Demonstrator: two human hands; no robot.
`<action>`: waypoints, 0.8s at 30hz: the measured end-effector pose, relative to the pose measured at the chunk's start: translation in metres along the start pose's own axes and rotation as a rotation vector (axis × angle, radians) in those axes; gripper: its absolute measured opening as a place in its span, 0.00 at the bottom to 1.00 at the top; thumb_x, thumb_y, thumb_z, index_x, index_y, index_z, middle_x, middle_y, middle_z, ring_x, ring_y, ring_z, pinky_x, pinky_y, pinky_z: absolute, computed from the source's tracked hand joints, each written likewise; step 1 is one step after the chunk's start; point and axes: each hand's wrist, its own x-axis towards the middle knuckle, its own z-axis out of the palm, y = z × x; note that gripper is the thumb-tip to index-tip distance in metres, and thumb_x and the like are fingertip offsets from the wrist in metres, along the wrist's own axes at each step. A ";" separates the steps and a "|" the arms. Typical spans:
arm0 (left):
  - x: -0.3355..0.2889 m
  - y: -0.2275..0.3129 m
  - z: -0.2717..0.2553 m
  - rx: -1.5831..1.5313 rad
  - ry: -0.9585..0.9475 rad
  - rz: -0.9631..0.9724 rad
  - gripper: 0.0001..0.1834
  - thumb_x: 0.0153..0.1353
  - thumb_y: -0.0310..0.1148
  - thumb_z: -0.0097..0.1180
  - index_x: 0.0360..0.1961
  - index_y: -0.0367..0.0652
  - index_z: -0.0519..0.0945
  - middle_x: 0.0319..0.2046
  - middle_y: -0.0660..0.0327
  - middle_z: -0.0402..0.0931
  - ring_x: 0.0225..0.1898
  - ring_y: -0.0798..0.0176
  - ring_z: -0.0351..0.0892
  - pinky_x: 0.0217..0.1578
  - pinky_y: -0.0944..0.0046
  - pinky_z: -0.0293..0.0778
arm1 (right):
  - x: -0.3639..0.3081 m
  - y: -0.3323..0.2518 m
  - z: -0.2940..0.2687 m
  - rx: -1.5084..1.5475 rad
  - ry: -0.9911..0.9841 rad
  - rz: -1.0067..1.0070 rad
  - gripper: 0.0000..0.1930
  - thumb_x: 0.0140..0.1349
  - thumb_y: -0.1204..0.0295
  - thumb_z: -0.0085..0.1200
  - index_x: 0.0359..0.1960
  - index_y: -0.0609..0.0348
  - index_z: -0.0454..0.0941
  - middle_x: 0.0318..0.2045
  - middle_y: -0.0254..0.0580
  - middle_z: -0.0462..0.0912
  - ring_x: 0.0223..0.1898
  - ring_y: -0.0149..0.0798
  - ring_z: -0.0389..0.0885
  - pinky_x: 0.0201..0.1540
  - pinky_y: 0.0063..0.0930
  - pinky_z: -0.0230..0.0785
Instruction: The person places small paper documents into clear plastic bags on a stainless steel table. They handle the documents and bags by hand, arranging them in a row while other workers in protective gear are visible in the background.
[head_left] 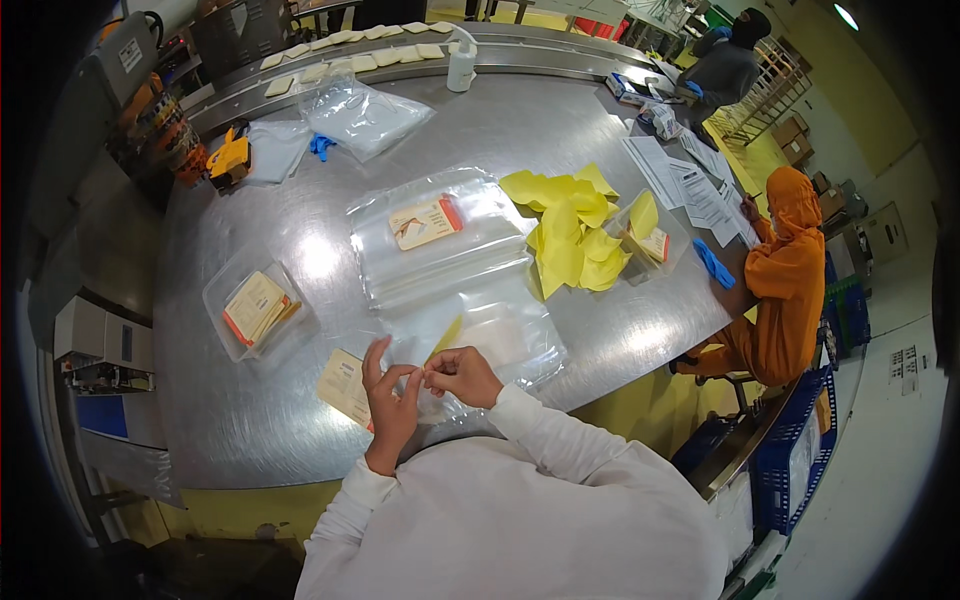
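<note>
In front of me, my left hand [393, 393] and my right hand [462, 377] meet fingertip to fingertip. Both pinch the lower end of a narrow yellow piece [443, 339], which looks like a yellow sheet seen edge-on. Some fingers of the left hand stick up away from the pinch. Beside my left hand a cream printed card [343, 383] with an orange edge lies on the table, partly covered by the hand. Beyond my hands, clear plastic bags [395, 268] are spread flat, and another printed card [425, 222] rests on them.
A clear tub [218, 322] of cards stands left. Loose yellow sheets [562, 245] lie right of the bags, next to another tub [680, 243]. Farther off are papers [690, 190], a spray bottle [461, 65] and white squares [385, 57]. A person in orange [787, 280] sits right.
</note>
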 end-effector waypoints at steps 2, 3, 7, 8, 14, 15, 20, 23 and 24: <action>0.001 -0.004 0.001 -0.089 -0.042 -0.026 0.04 0.61 0.25 0.61 0.32 0.35 0.79 0.51 0.52 0.75 0.52 0.52 0.76 0.55 0.55 0.70 | 0.000 0.018 -0.013 -0.120 0.099 -0.091 0.05 0.59 0.77 0.61 0.34 0.67 0.80 0.27 0.40 0.83 0.29 0.30 0.82 0.34 0.24 0.76; 0.003 -0.004 0.002 -0.191 -0.025 -0.131 0.03 0.62 0.24 0.60 0.33 0.35 0.78 0.48 0.53 0.75 0.48 0.55 0.78 0.51 0.58 0.72 | 0.002 0.028 -0.024 -0.182 0.145 -0.139 0.05 0.58 0.77 0.61 0.33 0.66 0.80 0.27 0.39 0.83 0.29 0.30 0.82 0.34 0.25 0.76; 0.008 0.005 -0.003 -0.491 0.037 -0.467 0.01 0.63 0.19 0.56 0.35 0.34 0.77 0.41 0.56 0.76 0.36 0.65 0.81 0.38 0.69 0.77 | 0.015 0.045 -0.137 -0.308 0.823 -0.197 0.08 0.60 0.74 0.57 0.24 0.63 0.78 0.21 0.40 0.81 0.24 0.32 0.80 0.27 0.30 0.72; 0.007 0.005 -0.004 -0.537 0.062 -0.535 0.02 0.64 0.18 0.55 0.36 0.34 0.77 0.40 0.57 0.75 0.34 0.67 0.81 0.35 0.72 0.77 | 0.015 0.036 -0.162 -0.186 0.987 -0.146 0.10 0.61 0.73 0.57 0.23 0.64 0.79 0.20 0.40 0.80 0.22 0.33 0.79 0.26 0.31 0.72; 0.007 -0.002 0.004 -0.400 0.154 -0.110 0.03 0.62 0.18 0.56 0.37 0.34 0.77 0.41 0.55 0.78 0.40 0.60 0.82 0.42 0.65 0.78 | -0.019 -0.043 -0.182 0.340 1.034 -0.368 0.09 0.65 0.69 0.56 0.32 0.64 0.80 0.26 0.40 0.83 0.25 0.34 0.80 0.29 0.27 0.73; 0.008 -0.002 0.006 -0.359 0.117 -0.055 0.04 0.62 0.17 0.56 0.37 0.34 0.77 0.41 0.54 0.78 0.41 0.58 0.82 0.43 0.64 0.78 | -0.025 -0.040 -0.175 0.270 0.948 -0.354 0.10 0.66 0.68 0.56 0.34 0.64 0.80 0.27 0.40 0.83 0.26 0.34 0.80 0.30 0.26 0.73; 0.008 0.013 0.002 -0.192 -0.009 0.188 0.07 0.57 0.16 0.59 0.38 0.33 0.78 0.44 0.51 0.79 0.43 0.50 0.82 0.44 0.59 0.77 | -0.045 -0.036 -0.107 0.188 0.507 0.093 0.11 0.63 0.68 0.60 0.37 0.65 0.81 0.27 0.39 0.82 0.27 0.30 0.79 0.32 0.23 0.73; 0.001 0.009 0.003 -0.188 -0.108 0.218 0.07 0.57 0.17 0.60 0.37 0.34 0.78 0.47 0.50 0.78 0.44 0.49 0.81 0.44 0.58 0.77 | -0.053 -0.014 -0.091 0.175 0.441 0.132 0.09 0.60 0.71 0.62 0.36 0.65 0.81 0.26 0.35 0.82 0.27 0.28 0.77 0.32 0.21 0.71; 0.001 0.009 0.001 -0.172 -0.134 0.243 0.06 0.57 0.16 0.60 0.36 0.33 0.78 0.47 0.50 0.78 0.42 0.49 0.82 0.42 0.57 0.78 | -0.055 -0.008 -0.090 0.138 0.457 0.111 0.09 0.60 0.71 0.62 0.36 0.66 0.82 0.26 0.35 0.82 0.27 0.27 0.77 0.31 0.21 0.70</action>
